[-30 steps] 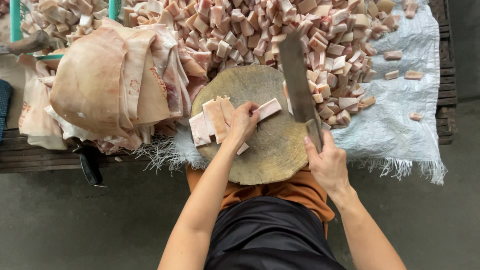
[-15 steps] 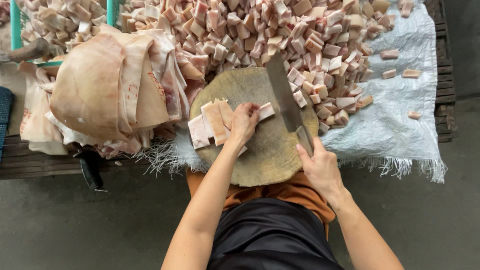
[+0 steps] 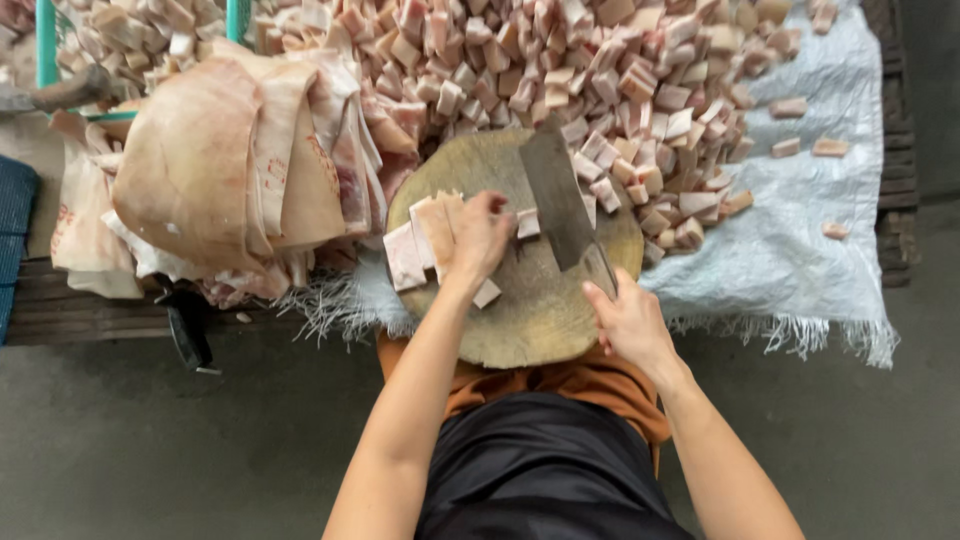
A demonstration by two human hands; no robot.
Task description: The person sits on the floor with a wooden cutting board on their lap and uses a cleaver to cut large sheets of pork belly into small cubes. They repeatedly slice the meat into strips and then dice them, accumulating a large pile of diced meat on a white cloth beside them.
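On the round, worn wooden chopping block (image 3: 520,300) lie several pale pink strips of fatty pork (image 3: 425,240), side by side toward the block's left half, their long axes running roughly from the near-left edge to the far side. The left hand (image 3: 480,235) rests on top of them, fingers curled and pressed together, pinning the right-hand ends of the strips down against the block. Just beside those fingertips, toward the block's centre, hangs the broad grey steel cleaver (image 3: 558,195), its blade angled from the far middle of the block back toward the near-right edge; whether the edge touches the wood I cannot tell. The right hand (image 3: 625,320), over the block's near-right rim, has its fingers wrapped shut around the cleaver's handle. So the strip ends lie to the left of the blade, close to it. A small cut cube (image 3: 527,223) sits between the fingers and blade. Beyond the block's far side spreads a heap of pink-and-white diced pork (image 3: 600,80); left of the block lies a large tan slab of pork skin (image 3: 200,170).
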